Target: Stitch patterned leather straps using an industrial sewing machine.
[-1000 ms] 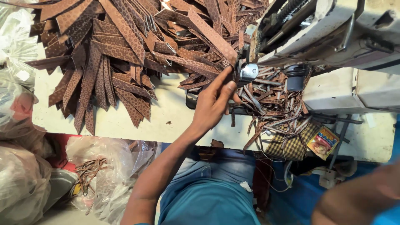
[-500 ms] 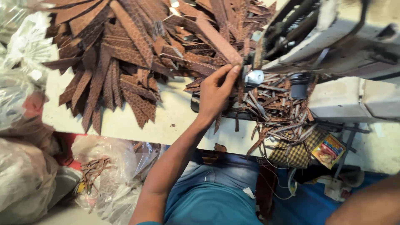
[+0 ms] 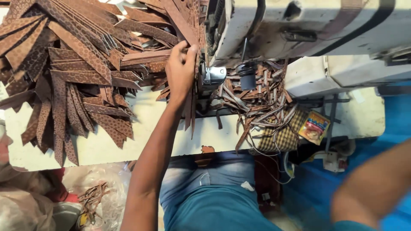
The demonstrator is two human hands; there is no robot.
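My left hand point(image 3: 180, 70) reaches across the white table point(image 3: 145, 141) to the metal foot point(image 3: 212, 76) of a grey sewing machine point(image 3: 308, 30). Its fingers are closed on a long brown patterned leather strip point(image 3: 189, 112) that runs past the foot and hangs toward the table's near edge. A large heap of similar brown strips point(image 3: 72, 68) lies just left of the hand. Of my right arm only the forearm point(image 3: 372, 188) shows at the bottom right; the hand itself is outside the picture.
Narrow strip offcuts point(image 3: 257, 100) are tangled under the machine arm. A small colourful packet point(image 3: 314, 127) lies on checked cloth at the table's right. Plastic bags with scraps point(image 3: 92, 196) sit on the floor at lower left. A socket block point(image 3: 332, 161) hangs below the table.
My left hand has slid a little away from me along the strip, beside the machine foot. The view has tilted so the machine fills more of the top right.
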